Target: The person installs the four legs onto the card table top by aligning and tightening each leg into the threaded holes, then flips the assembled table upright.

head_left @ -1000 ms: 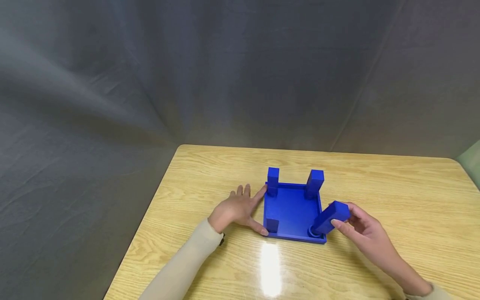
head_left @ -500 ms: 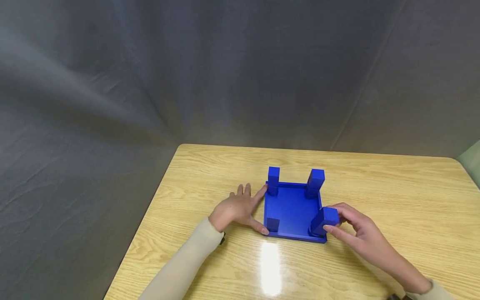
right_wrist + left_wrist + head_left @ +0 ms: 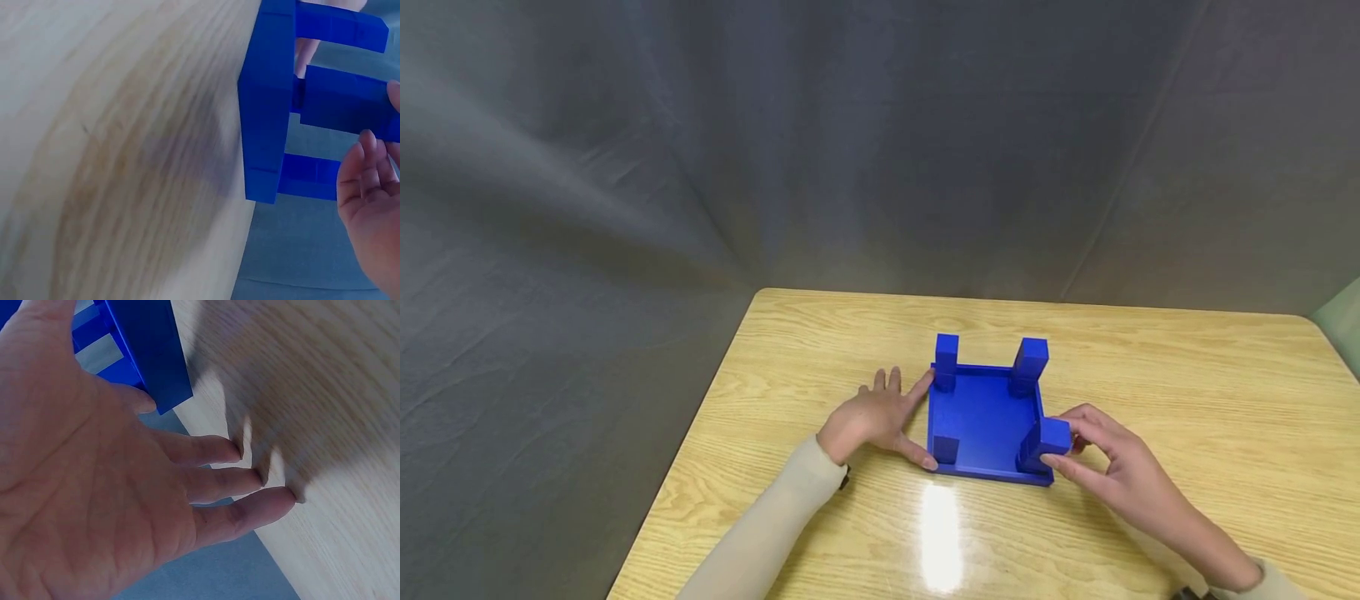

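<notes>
A blue square panel with a raised rim point(image 3: 985, 421) lies on the wooden table. Two blue square legs stand at its far corners, the far-left leg point(image 3: 947, 360) and the far-right leg point(image 3: 1030, 365). At the near-right corner my right hand point(image 3: 1123, 471) pinches a third blue leg point(image 3: 1052, 437) between thumb and fingers. In the right wrist view a narrower neck shows between this leg point(image 3: 344, 99) and the panel. My left hand point(image 3: 871, 418) is spread along the panel's left side, thumb and index finger touching its rim. The near-left corner has a darker square patch point(image 3: 946, 450).
The light wooden table point(image 3: 820, 333) has a rounded far-left corner and extends to the right of the panel. Dark grey cloth point(image 3: 880, 150) hangs behind and at the left. A bright reflection shows on the tabletop in front of the panel.
The leg in my right hand has gone from leaning right to nearly upright, its top moving left and slightly down, with my right hand following. The left hand has stayed put.
</notes>
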The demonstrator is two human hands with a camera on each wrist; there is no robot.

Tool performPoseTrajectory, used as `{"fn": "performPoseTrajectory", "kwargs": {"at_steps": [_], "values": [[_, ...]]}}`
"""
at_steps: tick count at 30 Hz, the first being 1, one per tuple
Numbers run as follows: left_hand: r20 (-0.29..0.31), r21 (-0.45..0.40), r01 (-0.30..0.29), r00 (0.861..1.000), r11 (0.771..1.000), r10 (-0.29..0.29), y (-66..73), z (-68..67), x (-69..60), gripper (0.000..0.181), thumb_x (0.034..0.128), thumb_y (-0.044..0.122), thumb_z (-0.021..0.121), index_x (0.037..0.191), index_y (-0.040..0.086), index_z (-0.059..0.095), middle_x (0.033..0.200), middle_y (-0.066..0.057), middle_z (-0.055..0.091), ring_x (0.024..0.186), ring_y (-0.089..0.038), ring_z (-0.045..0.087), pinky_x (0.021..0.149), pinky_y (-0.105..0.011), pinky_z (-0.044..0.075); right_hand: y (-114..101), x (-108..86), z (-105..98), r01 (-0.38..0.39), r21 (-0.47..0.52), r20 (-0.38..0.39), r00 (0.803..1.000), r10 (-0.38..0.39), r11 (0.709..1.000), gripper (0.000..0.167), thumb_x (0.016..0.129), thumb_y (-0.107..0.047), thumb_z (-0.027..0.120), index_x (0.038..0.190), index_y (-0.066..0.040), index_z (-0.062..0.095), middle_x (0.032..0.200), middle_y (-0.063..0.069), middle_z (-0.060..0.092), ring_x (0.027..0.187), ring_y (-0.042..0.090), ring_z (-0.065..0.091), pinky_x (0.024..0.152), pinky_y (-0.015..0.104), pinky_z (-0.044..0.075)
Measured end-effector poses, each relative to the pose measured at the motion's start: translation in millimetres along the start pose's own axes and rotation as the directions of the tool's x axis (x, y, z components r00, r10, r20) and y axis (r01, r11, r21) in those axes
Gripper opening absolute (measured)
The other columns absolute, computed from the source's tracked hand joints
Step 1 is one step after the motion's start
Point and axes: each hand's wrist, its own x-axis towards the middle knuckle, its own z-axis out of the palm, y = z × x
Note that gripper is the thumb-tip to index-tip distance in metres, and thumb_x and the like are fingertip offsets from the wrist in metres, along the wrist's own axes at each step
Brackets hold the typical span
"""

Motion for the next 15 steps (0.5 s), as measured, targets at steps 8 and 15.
{"fn": "performPoseTrajectory", "kwargs": {"at_steps": [8,15], "values": [[-0.004,0.004,0.000,1.000,1.000,0.000,-0.1,1.8,0.2,0.144,0.0766,0.080,0.084,0.177,0.029,-0.005,0.175,-0.034,0.011,0.160,-0.056,0.014,0.123,-0.069,0.029,2.2,-2.5,7.7,-0.017,-0.012,-0.032,0.999,0.017,1.000,0.056,0.078,0.010,0.093,0.116,-0.027,0.077,0.102,-0.013,0.061,0.090,0.006,0.058,0.073,0.023,0.047],[-0.010,0.018,0.000,1.000,1.000,0.000,-0.2,1.8,-0.1,0.144,0.0767,0.081,0.083,0.177,0.029,-0.005,0.175,-0.034,0.012,0.160,-0.056,0.014,0.123,-0.069,0.030,3.8,-2.3,12.4,-0.035,-0.002,-0.027,0.999,0.035,0.999,0.060,0.077,0.003,0.097,0.130,-0.019,0.077,0.099,-0.013,0.062,0.082,0.008,0.060,0.068,0.024,0.047]]}}
